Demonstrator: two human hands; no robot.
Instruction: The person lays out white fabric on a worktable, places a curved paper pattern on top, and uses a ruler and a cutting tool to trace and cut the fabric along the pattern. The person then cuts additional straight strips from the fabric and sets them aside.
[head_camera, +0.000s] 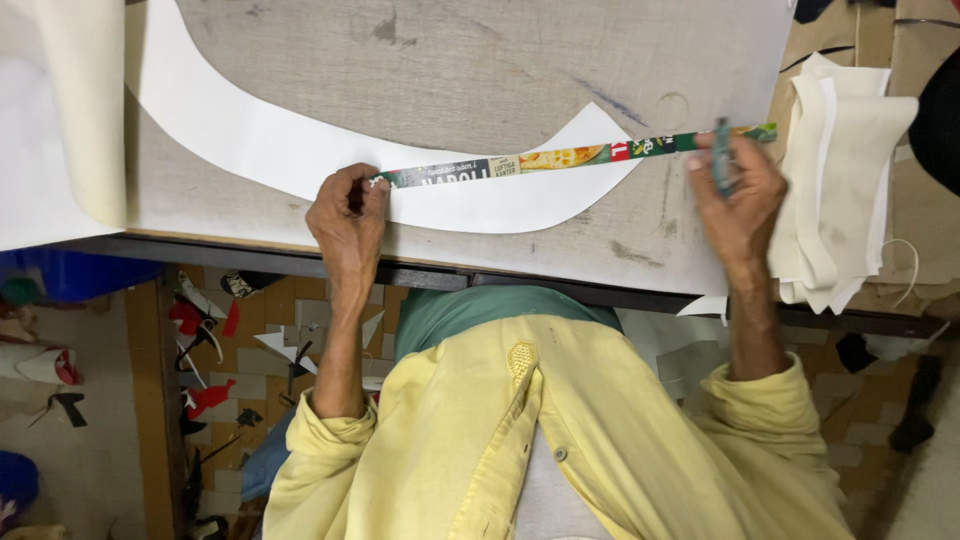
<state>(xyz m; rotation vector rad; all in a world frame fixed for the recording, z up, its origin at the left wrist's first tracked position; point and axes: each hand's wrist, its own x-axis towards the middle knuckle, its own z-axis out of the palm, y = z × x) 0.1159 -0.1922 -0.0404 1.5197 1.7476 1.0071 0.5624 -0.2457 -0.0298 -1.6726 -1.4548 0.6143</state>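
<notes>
A long narrow printed strip (560, 158) lies across a curved white paper piece (300, 150) on the worn grey table (480, 60). My left hand (350, 220) pinches the strip's left end against the paper. My right hand (742, 195) is at the strip's right end and grips a teal pen (721, 155), held upright against the strip. My yellow shirt fills the lower part of the view.
A stack of white cut pieces (845, 190) lies at the table's right edge. A large white sheet (60, 110) curls up at the left. Scraps of paper and material litter the tiled floor (230, 350) below the table's front edge.
</notes>
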